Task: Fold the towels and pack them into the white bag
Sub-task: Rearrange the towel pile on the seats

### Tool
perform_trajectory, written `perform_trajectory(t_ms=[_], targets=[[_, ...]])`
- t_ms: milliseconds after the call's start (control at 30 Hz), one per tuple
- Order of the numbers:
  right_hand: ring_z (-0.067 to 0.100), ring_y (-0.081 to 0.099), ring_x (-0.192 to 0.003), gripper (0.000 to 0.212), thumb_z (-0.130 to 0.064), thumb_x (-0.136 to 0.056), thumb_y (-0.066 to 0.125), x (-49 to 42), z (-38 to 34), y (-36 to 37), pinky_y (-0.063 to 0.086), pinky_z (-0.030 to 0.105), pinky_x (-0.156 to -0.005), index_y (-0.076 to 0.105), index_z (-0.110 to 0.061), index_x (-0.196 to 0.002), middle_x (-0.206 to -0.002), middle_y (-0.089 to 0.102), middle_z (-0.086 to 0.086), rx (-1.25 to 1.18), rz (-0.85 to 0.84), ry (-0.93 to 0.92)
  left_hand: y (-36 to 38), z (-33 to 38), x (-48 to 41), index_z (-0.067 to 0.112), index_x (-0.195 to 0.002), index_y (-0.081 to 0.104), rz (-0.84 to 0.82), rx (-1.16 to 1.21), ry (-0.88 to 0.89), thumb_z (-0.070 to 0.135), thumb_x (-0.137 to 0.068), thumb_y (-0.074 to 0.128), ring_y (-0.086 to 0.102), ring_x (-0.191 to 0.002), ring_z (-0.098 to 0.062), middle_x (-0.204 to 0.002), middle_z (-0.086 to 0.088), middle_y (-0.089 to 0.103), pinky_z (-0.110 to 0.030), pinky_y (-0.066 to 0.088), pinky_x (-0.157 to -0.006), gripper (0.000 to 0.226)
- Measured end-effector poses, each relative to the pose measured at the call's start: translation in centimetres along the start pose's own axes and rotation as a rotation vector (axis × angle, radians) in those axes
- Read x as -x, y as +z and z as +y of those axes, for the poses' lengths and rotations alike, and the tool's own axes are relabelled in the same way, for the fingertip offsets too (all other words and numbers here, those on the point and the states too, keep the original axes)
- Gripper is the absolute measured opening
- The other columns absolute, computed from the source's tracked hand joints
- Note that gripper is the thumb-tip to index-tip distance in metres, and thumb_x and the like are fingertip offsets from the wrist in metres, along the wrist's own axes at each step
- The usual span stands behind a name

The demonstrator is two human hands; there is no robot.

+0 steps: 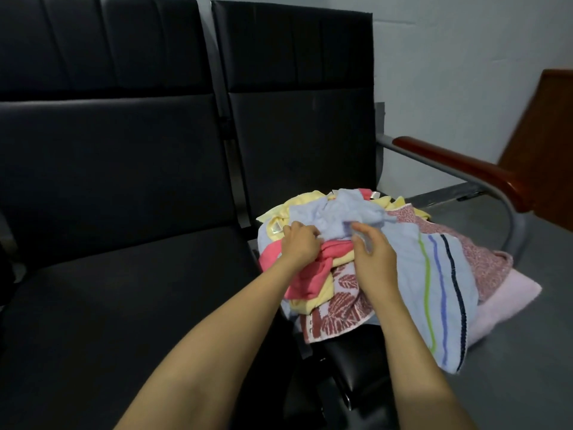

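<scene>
A heap of towels lies on the right black seat. On top is a crumpled light blue towel. Under it are a pink towel, a yellow towel, a leaf-patterned towel, a large blue towel with green and blue stripes and a pale pink towel. My left hand grips the light blue towel at its left edge. My right hand pinches the same towel near its middle. No white bag is in view.
The left black seat adjoins the towel seat. A metal armrest with a red-brown wooden top curves round the right side. A wooden panel stands at the far right by the grey wall.
</scene>
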State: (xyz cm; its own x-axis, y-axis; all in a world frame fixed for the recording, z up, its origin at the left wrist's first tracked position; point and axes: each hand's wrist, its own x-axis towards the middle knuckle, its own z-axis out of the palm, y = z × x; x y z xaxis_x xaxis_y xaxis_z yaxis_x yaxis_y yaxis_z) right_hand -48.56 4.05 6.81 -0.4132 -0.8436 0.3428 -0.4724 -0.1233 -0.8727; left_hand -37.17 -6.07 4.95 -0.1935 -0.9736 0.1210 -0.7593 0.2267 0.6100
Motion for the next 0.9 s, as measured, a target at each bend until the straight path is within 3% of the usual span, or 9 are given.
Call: perform_trajectory(t_ms=[100, 167, 233, 300, 433, 500, 567, 667, 900], targets=[[-0.005, 0.056, -0.09, 0.01, -0.014, -0.094, 0.058, 0.3, -1.0, 0.2, 0.042, 0.003, -0.068, 0.059, -0.019, -0.102, -0.106, 0.061, -0.006, -0.132, -0.026, -0.03, -0.6, 0.2, 0.0, 0.015, -0.085, 0.054, 0.13, 0.252, -0.005, 0.02, -0.093, 0.055, 0.053, -0.085, -0.02, -0.083, -0.007, 0.061, -0.036, 0.042, -0.081, 0.01], [-0.008, 0.053, -0.071, 0.012, -0.011, -0.09, 0.063, 0.4, -1.4, 0.4, 0.041, 0.005, -0.059, 0.055, -0.017, -0.097, -0.091, 0.058, -0.007, -0.182, -0.062, -0.024, -2.1, 0.7, 1.0, 0.012, -0.086, 0.043, 0.216, 0.468, 0.017, 0.016, -0.096, 0.048, 0.045, -0.066, -0.01, -0.072, 0.001, 0.049, -0.023, 0.04, -0.066, 0.012], [-0.006, 0.052, -0.068, 0.017, -0.008, -0.088, 0.064, 0.7, -1.8, 0.7, 0.041, 0.007, -0.059, 0.053, -0.019, -0.096, -0.088, 0.056, -0.009, -0.212, -0.103, -0.036, -3.8, 0.7, 2.1, 0.01, -0.096, 0.043, 0.27, 0.622, 0.019, 0.019, -0.099, 0.045, 0.044, -0.067, -0.007, -0.076, 0.003, 0.048, -0.015, 0.039, -0.062, 0.01], [-0.006, 0.055, -0.079, 0.023, -0.01, -0.088, 0.065, 1.0, -2.3, 1.3, 0.046, 0.012, -0.068, 0.051, -0.023, -0.101, -0.095, 0.056, -0.012, -0.233, -0.174, -0.033, -5.2, -0.1, 3.2, 0.014, -0.101, 0.045, 0.258, 0.775, -0.008, 0.024, -0.099, 0.045, 0.052, -0.081, -0.011, -0.088, 0.0, 0.053, -0.025, 0.046, -0.077, 0.011], [0.019, 0.061, -0.09, 0.029, -0.012, -0.089, 0.063, 2.0, -3.8, 3.4, 0.053, 0.038, -0.079, 0.047, -0.027, -0.108, -0.096, 0.057, -0.01, -0.28, -0.298, 0.076, -8.3, -2.8, 6.9, 0.02, -0.106, 0.054, -0.001, 0.803, 0.058, 0.016, -0.082, 0.05, 0.056, -0.092, -0.01, -0.102, 0.002, 0.059, -0.026, 0.047, -0.08, 0.025], [0.014, 0.06, -0.083, 0.031, -0.004, -0.086, 0.065, 2.6, -5.1, 4.4, 0.052, 0.027, -0.071, 0.048, -0.02, -0.107, -0.093, 0.058, -0.008, -0.363, -0.351, 0.066, -9.8, -4.2, 9.2, 0.024, -0.112, 0.059, -0.177, 0.643, 0.098, 0.016, -0.073, 0.057, 0.059, -0.098, -0.005, -0.109, 0.007, 0.063, -0.02, 0.049, -0.081, 0.039], [0.005, 0.06, -0.077, 0.029, -0.001, -0.084, 0.066, 3.5, -6.7, 5.4, 0.049, 0.014, -0.063, 0.051, -0.016, -0.104, -0.091, 0.059, -0.008, -0.414, -0.393, 0.025, -10.8, -5.5, 11.1, 0.019, -0.108, 0.065, -0.232, 0.544, 0.057, 0.016, -0.082, 0.068, 0.064, -0.102, -0.01, -0.107, 0.002, 0.069, -0.024, 0.052, -0.085, 0.026], [0.001, 0.062, -0.071, 0.029, 0.002, -0.083, 0.066, 5.0, -8.6, 7.3, 0.048, 0.013, -0.063, 0.054, -0.019, -0.1, -0.085, 0.06, -0.005, -0.477, -0.488, -0.04, -12.8, -7.0, 13.1, 0.017, -0.086, 0.07, 0.028, 0.562, -0.056, 0.014, -0.088, 0.063, 0.067, -0.09, -0.009, -0.091, 0.001, 0.072, -0.019, 0.053, -0.074, 0.008], [0.022, 0.055, -0.097, 0.036, -0.005, -0.088, 0.055, 9.0, -7.9, 12.2, 0.047, 0.03, -0.081, 0.05, -0.015, -0.121, -0.113, 0.051, 0.003, 0.303, -0.667, -0.439, -18.6, -12.0, 19.3, 0.011, -0.074, 0.059, 0.345, 0.788, -0.28, 0.019, -0.086, 0.057, 0.064, -0.083, -0.02, -0.081, -0.007, 0.067, -0.031, 0.051, -0.074, 0.015]])
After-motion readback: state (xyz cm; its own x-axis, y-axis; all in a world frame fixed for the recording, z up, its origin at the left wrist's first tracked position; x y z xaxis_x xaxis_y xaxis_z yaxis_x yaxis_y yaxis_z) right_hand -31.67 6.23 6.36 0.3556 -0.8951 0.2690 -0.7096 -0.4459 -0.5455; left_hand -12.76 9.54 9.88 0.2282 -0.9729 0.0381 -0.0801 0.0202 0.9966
